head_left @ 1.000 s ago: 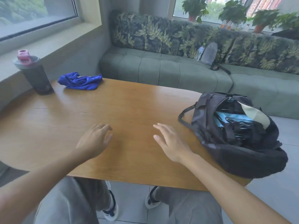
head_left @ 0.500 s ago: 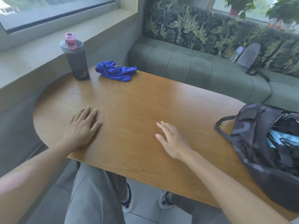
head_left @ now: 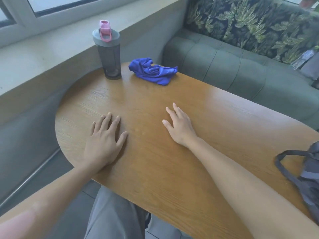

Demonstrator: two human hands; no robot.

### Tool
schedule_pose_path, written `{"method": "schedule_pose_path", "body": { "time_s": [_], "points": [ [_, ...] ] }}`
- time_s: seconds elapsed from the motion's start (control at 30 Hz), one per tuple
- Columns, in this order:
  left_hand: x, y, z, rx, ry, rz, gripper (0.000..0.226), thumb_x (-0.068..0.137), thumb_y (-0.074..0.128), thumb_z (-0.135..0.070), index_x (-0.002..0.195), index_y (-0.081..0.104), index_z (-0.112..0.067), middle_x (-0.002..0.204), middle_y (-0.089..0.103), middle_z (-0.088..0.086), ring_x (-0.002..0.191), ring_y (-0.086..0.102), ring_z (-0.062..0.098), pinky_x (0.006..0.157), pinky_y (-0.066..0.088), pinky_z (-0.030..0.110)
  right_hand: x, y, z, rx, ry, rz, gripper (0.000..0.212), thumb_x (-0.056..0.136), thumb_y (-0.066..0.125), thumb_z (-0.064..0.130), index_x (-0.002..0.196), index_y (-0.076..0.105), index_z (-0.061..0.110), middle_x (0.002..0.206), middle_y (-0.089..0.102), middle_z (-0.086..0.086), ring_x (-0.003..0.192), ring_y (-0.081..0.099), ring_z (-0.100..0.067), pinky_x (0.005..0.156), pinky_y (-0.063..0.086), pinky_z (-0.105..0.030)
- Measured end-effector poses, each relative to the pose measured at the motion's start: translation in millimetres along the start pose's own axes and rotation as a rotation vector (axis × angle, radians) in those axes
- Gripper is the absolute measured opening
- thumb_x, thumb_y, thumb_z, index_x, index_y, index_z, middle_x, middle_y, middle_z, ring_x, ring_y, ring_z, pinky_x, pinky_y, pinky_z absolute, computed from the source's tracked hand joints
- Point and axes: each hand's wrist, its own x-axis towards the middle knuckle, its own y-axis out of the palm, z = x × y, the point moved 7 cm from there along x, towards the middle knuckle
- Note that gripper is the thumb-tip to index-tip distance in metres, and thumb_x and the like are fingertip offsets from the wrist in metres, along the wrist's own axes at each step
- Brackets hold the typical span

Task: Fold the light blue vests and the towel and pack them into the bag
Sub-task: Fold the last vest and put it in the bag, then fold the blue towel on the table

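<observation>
Two flat, spread hands, left hand (head_left: 105, 144) and right hand (head_left: 179, 125), on the table (head_left: 172, 169), crumpled blue towel (head_left: 152, 71) beyond.

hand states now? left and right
Left hand: open, fingers spread flat on the oval wooden table, holding nothing.
Right hand: open, fingers straight over the table, holding nothing.

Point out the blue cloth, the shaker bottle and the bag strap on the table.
blue cloth (head_left: 152, 71): head view, middle of the crumpled heap.
shaker bottle (head_left: 108, 57): head view, dark body below the lid.
bag strap (head_left: 283, 169): head view, on the near loop of the handle.
</observation>
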Motion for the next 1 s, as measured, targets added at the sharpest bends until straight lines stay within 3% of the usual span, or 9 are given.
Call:
{"method": "schedule_pose_path", "body": {
  "time_s": [0.1,0.33,0.5,0.7,1.0],
  "points": [
    [0,1,1,0.012,-0.004,-0.009,0.069,0.102,0.026,-0.065,0.161,0.023,-0.029,0.170,0.017,0.003,0.157,0.008,0.022,0.128,0.007,0.046,49,-1,6,0.006,0.025,-0.023,0.067,0.102,0.044,0.053,0.161,0.021,0.030,0.171,-0.004,-0.001,0.156,0.008,-0.023,0.126,0.008,-0.043],
    [1,3,2,0.037,-0.006,-0.021,0.074,0.099,0.019,-0.067,0.161,0.024,-0.028,0.169,0.019,0.003,0.157,0.008,0.022,0.128,0.008,0.045,128,0,17,-0.054,0.101,-0.031,0.091,0.089,0.047,0.073,0.158,-0.005,0.045,0.167,-0.020,0.009,0.154,0.010,-0.031,0.119,0.007,-0.064],
    [1,3,3,0.051,-0.011,-0.035,0.072,0.099,0.022,-0.067,0.160,0.026,-0.028,0.169,0.022,0.004,0.157,0.011,0.023,0.128,0.009,0.045,156,7,16,-0.181,0.121,0.034,0.084,0.088,0.027,0.082,0.160,0.004,0.043,0.169,-0.003,0.014,0.155,0.000,-0.038,0.115,0.002,-0.073],
    [0,3,4,0.058,-0.010,-0.046,0.071,0.099,0.024,-0.066,0.159,0.028,-0.029,0.168,0.024,0.003,0.156,0.013,0.022,0.128,0.007,0.043,143,13,16,-0.178,0.112,0.040,0.075,0.096,0.017,0.074,0.160,0.012,0.038,0.170,0.001,0.011,0.156,-0.005,-0.033,0.121,-0.005,-0.064],
    [1,4,4,0.062,-0.009,-0.064,0.068,0.100,0.032,-0.064,0.157,0.033,-0.027,0.165,0.029,0.004,0.154,0.018,0.023,0.127,0.014,0.046,60,21,25,-0.168,0.029,0.021,0.060,0.104,0.020,0.059,0.160,0.017,0.038,0.171,0.003,0.002,0.156,-0.004,-0.030,0.126,0.000,-0.050]
  ]
}}
